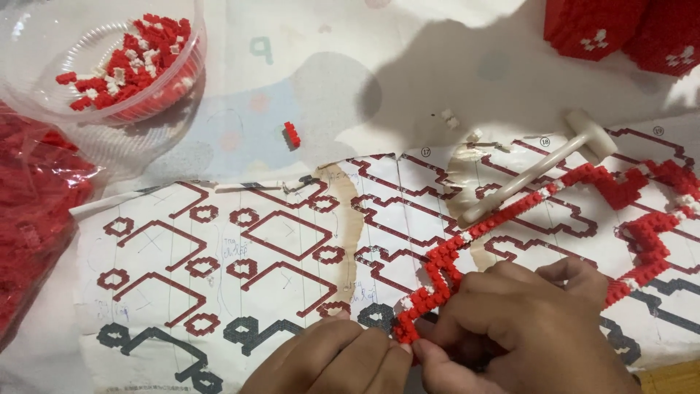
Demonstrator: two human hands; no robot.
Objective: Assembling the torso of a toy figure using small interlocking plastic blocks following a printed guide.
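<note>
A long zigzag strip of small red and white building bricks (510,208) lies across a printed instruction sheet (240,248). My left hand (335,361) and my right hand (525,328) meet at the strip's near end, at the bottom of the head view. Both pinch that end of the strip with their fingertips. The strip runs up and to the right, then bends back down behind my right hand. A white plastic hammer-shaped tool (539,164) rests on the sheet beside the strip.
A clear plastic bowl (36,29) holding several red and white bricks stands at the top left. A bag of red bricks (33,219) lies at the left edge. One loose red brick (292,135) sits on the cloth. Built red blocks (620,29) stand top right.
</note>
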